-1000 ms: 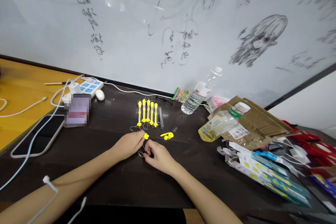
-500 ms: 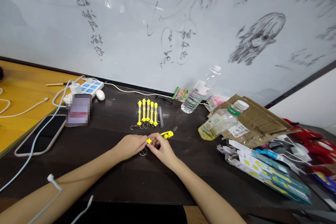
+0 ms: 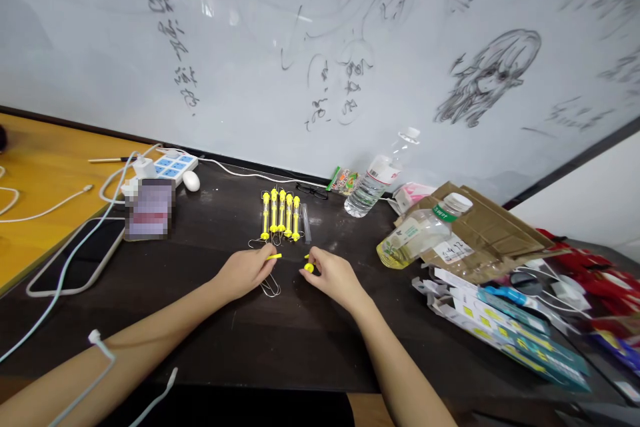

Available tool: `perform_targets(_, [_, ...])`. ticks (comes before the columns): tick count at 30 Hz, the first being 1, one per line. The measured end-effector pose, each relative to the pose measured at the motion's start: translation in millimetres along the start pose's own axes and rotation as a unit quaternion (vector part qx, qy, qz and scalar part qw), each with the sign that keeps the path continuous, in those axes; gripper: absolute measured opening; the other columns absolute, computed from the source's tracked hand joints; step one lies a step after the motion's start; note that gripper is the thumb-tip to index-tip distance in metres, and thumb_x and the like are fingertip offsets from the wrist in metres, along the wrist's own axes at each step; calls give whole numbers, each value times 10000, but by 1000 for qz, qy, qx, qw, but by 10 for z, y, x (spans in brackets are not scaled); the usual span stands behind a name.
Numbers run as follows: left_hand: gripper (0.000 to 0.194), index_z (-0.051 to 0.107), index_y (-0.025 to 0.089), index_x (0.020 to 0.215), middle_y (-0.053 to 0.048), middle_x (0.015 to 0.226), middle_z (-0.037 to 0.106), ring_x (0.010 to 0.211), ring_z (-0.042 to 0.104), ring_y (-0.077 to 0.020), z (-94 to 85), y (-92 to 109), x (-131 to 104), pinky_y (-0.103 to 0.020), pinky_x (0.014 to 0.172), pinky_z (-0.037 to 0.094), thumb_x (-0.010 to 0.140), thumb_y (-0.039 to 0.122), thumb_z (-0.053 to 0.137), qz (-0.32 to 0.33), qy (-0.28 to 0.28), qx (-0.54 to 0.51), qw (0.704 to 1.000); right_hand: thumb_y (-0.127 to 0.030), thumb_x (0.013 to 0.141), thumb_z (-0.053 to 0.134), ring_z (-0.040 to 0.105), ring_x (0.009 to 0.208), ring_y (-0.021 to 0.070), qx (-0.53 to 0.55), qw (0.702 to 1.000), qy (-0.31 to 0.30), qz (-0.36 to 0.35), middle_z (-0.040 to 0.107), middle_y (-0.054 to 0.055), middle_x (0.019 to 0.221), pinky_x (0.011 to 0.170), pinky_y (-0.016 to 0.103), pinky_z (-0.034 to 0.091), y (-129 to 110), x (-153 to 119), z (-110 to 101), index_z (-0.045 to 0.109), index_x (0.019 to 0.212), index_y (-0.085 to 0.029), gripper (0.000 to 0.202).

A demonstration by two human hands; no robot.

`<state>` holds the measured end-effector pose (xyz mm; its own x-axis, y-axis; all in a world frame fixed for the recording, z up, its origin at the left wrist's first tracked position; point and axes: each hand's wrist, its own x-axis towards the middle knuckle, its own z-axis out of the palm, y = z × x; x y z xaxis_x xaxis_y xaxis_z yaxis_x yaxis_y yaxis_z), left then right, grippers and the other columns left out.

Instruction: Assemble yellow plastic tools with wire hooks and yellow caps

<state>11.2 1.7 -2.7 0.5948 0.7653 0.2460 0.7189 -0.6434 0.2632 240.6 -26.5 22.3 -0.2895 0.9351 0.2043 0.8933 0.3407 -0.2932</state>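
My left hand [image 3: 246,272] is closed in a pinch on a small flat yellow plastic piece [image 3: 274,256]. Bent wire hooks [image 3: 271,287] show just below its fingertips; whether they lie on the table or hang from the piece I cannot tell. A short gap to the right, my right hand [image 3: 334,275] pinches a round yellow plastic cap [image 3: 309,267], with another bit of yellow at its fingertips. Beyond both hands lies a row of several yellow-ended clear tubes [image 3: 282,213] with wire hooks, like small spring scales. Beside the row rests a bare clear tube [image 3: 307,223].
Glasses [image 3: 313,191], a snack packet [image 3: 343,180] and a water bottle [image 3: 380,173] are near the whiteboard [image 3: 225,80]. To the right are a drink bottle [image 3: 423,230], a cardboard package [image 3: 493,227] and a torn box [image 3: 505,327]. Phones [image 3: 77,257] and a power strip [image 3: 175,165] are left.
My hands, together at one yellow piece before, have drawn apart. The right hand has moved right and now pinches the yellow cap that lay on the table; the left keeps a yellow piece.
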Motion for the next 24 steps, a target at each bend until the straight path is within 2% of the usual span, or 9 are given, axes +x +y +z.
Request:
perform_targets(3, [215,474,185,985,-25,776,658,695,650,-198,-1,-8,7,-255,605,409,982,305,296,2,2,-2,1000,-198,762,584,496,581,116,-20,999,-38,2,544,-40,699,535,217,244,11,-33,-62,463,821,-220,137])
perform_targets(7, [209,480,189,980,-23,785,654,701,643,-191,-1,-17,9,-257,623,418,978,304,306,9,16,-18,1000,-131,772,536,558,668,131,-19,998,-49,-19,599,-20,812,579,218,284,12,-83,-103,447,863,-225,159])
perform_targets(14, [224,516,195,952,-4,754,625,666,611,-160,15,-21,-13,-246,621,417,970,311,325,16,70,-64,995,-266,842,589,642,707,186,-116,989,-88,29,666,9,799,539,247,260,-6,-75,-14,491,860,-214,112])
perform_targets(17, [207,527,194,933,0,748,608,671,592,-149,-1,-8,-20,-245,637,419,961,304,354,22,107,-93,990,-297,862,582,666,748,204,-160,982,-99,26,693,33,850,527,253,269,-31,-69,40,506,901,-208,123])
perform_targets(21, [190,536,180,871,-25,829,574,775,561,-146,-45,26,-22,-252,711,426,953,269,390,40,183,-148,971,-332,888,546,682,800,220,-188,976,-100,30,708,61,910,541,251,327,-65,-72,98,509,994,-195,177])
perform_targets(24, [187,554,172,837,-10,746,508,712,517,-138,-65,32,-23,-249,666,417,942,262,429,27,248,-168,954,-362,890,538,683,823,232,-198,974,-98,41,707,79,928,563,253,366,-71,-68,114,514,1040,-187,232])
